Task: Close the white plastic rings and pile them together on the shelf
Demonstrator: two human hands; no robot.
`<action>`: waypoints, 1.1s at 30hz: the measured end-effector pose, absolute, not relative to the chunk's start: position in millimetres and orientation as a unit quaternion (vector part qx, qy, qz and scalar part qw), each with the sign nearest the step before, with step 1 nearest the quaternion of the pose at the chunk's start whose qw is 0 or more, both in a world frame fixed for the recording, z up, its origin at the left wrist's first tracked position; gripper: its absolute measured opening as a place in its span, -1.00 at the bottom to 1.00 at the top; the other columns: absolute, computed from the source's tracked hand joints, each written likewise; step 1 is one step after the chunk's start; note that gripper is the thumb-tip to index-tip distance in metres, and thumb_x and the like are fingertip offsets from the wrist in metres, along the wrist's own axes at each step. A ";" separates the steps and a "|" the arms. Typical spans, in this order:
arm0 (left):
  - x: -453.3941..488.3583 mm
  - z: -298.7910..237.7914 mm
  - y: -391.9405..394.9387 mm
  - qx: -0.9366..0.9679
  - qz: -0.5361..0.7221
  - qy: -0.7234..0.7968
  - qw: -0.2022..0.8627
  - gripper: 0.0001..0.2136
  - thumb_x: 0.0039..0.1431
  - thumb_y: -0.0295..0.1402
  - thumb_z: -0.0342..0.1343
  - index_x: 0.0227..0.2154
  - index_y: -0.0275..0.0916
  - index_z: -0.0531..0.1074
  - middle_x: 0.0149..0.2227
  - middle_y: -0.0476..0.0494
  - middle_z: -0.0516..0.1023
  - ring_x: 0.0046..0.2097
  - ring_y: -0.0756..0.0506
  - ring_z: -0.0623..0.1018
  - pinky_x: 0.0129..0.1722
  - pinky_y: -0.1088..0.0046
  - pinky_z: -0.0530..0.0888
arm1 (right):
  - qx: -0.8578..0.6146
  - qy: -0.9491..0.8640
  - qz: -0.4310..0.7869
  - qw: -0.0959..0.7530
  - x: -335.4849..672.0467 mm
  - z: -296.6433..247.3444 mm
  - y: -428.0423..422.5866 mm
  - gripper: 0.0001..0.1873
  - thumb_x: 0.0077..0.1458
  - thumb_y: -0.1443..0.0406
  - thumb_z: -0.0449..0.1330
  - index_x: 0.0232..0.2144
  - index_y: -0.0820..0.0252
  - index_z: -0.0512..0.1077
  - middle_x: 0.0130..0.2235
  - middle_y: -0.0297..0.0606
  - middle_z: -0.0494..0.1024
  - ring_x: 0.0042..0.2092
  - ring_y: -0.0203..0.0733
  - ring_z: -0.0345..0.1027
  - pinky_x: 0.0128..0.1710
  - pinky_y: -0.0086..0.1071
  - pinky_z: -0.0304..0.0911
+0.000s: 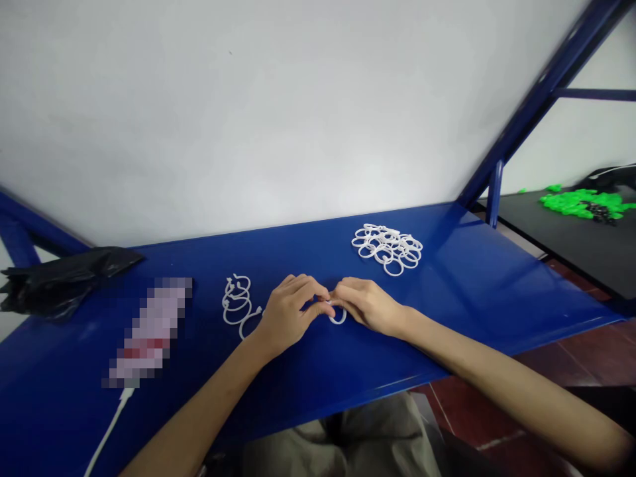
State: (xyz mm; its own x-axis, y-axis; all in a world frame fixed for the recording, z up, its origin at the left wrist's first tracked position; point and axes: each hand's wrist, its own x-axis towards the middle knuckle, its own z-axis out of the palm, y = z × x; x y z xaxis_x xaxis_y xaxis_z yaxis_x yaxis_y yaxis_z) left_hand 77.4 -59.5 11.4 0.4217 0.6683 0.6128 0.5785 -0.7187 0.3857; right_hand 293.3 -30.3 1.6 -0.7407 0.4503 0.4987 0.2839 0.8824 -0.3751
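Between my two hands, near the middle of the blue table, is a white plastic ring [338,319]. The fingers and thumb of my left hand [294,306] pinch its upper left side. From the other side, my right hand [366,303] grips it with bent fingers; the exact contact is partly hidden. Just left of my left hand lie several opened white rings [237,301] with knobbed ends, one partly covered by that hand. Farther back on the right sits a pile of closed white rings [387,246].
On the left of the blue table [209,404] are a pixelated flat object [152,331] with a white cable [112,424] and a black plastic bag [69,278]. Blue metal frame bars [539,86] slant at the right. Green pieces [581,202] lie on a dark table beyond.
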 end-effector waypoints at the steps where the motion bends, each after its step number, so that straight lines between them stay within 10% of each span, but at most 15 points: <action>1: 77.2 10.5 -58.8 0.842 0.387 0.371 0.056 -0.81 0.33 -0.23 0.16 -0.40 -0.17 0.42 -0.40 0.04 0.58 -0.34 -0.02 0.53 -0.23 0.40 0.38 | -0.197 -0.926 0.125 0.297 293.5 2.1 -30.9 -0.70 0.44 0.29 -0.08 -0.29 0.19 0.38 -0.40 -0.28 0.43 -0.37 -0.26 0.26 -0.34 -0.41 0.22; 9: 66.2 13.4 -49.6 0.819 0.309 0.482 0.037 -0.77 0.24 -0.11 0.23 -0.26 -0.15 0.44 -0.33 0.02 0.57 -0.28 -0.07 0.56 -0.27 0.41 0.39 | -0.253 -0.895 0.103 0.352 296.7 9.4 -14.4 -0.75 0.41 0.26 0.02 -0.14 0.18 0.49 -0.20 -0.17 0.58 -0.21 -0.21 0.45 -0.22 -0.36 0.35; 19: 59.2 22.7 -54.6 0.770 0.088 0.632 0.011 -0.79 0.38 -0.18 0.05 -0.10 -0.20 0.40 -0.17 -0.12 0.57 -0.15 -0.17 0.58 -0.36 0.40 0.37 | -0.656 -0.579 0.131 0.466 431.8 5.5 79.4 -0.70 0.15 0.35 0.13 -0.14 0.24 0.61 -0.27 -0.16 0.65 -0.31 -0.13 0.49 -0.21 -0.25 0.37; 33: 59.9 18.0 -51.0 0.842 0.307 0.438 0.065 -0.79 0.30 -0.54 -0.07 -0.16 -0.18 0.43 -0.12 -0.10 0.54 -0.03 -0.10 0.50 0.02 0.27 0.46 | -0.649 -0.563 0.227 0.458 445.1 -19.3 96.4 -0.74 0.10 0.28 0.24 -0.17 0.23 0.63 -0.24 -0.17 0.68 -0.27 -0.15 0.55 -0.19 -0.29 0.43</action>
